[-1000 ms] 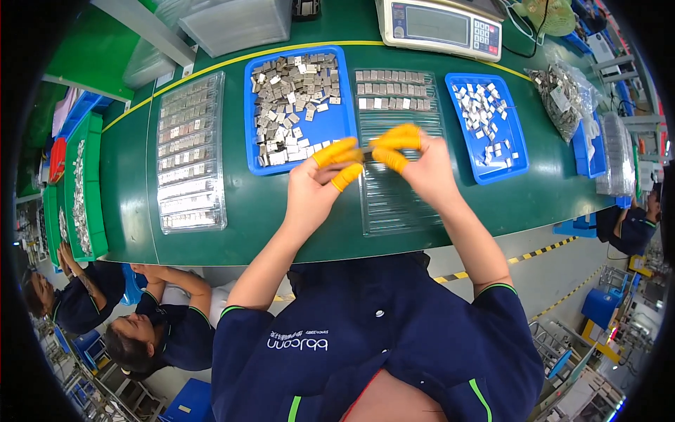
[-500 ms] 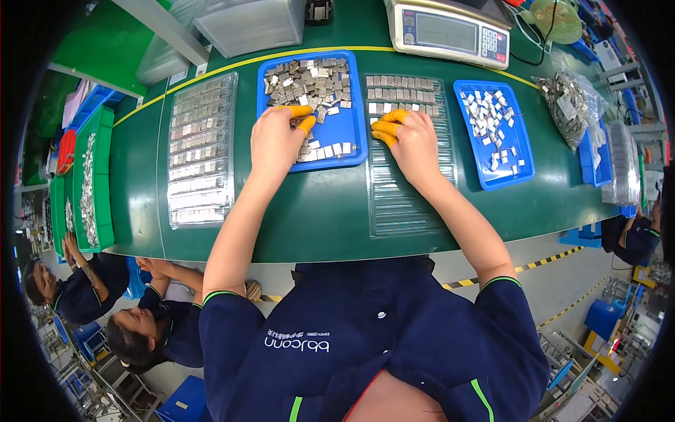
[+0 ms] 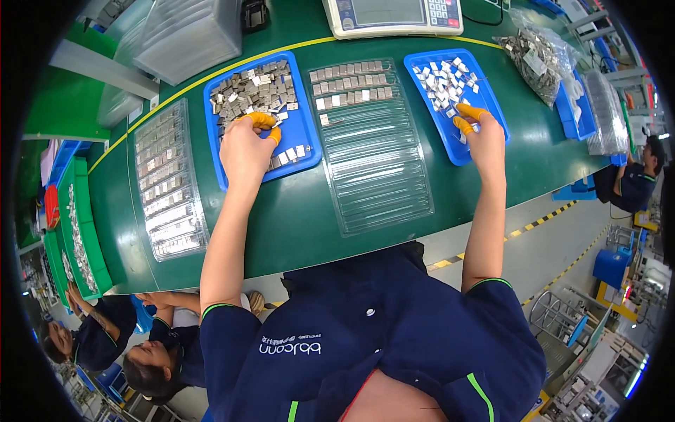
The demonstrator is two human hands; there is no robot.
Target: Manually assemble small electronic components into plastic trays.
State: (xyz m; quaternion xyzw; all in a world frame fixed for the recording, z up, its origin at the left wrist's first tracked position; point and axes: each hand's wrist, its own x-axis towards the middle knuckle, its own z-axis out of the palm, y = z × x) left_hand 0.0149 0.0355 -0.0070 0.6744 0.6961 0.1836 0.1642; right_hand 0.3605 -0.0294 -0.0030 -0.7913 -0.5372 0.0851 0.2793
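Note:
My left hand [image 3: 242, 151], with yellow finger cots, bends over a blue tray [image 3: 309, 133] holding a pile of small grey metal pieces [image 3: 242, 91]. Its thumb and forefinger close together; whatever lies between them is too small to make out. Over the right-hand blue tray [image 3: 496, 105], my right hand [image 3: 487, 146] reaches among small white pieces [image 3: 439, 77], its cot-covered thumb and finger apart. Between the hands lies a clear ribbed plastic tray [image 3: 376, 169]. Metal pieces fill its far rows, and one single piece [image 3: 325, 120] sits at the left of the following row.
A filled clear tray [image 3: 165, 183] lies left. Stacked clear trays [image 3: 190, 35] and a scale [image 3: 394, 17] stand at the back. On the right are a bag of metal parts [image 3: 531, 63] and more clear trays [image 3: 605, 112]. Green bins [image 3: 84, 225] and two co-workers are at left.
My right hand has gone from the clear middle tray to the white pieces in the right blue tray. A single piece now shows in the clear tray's following row. The view has shifted.

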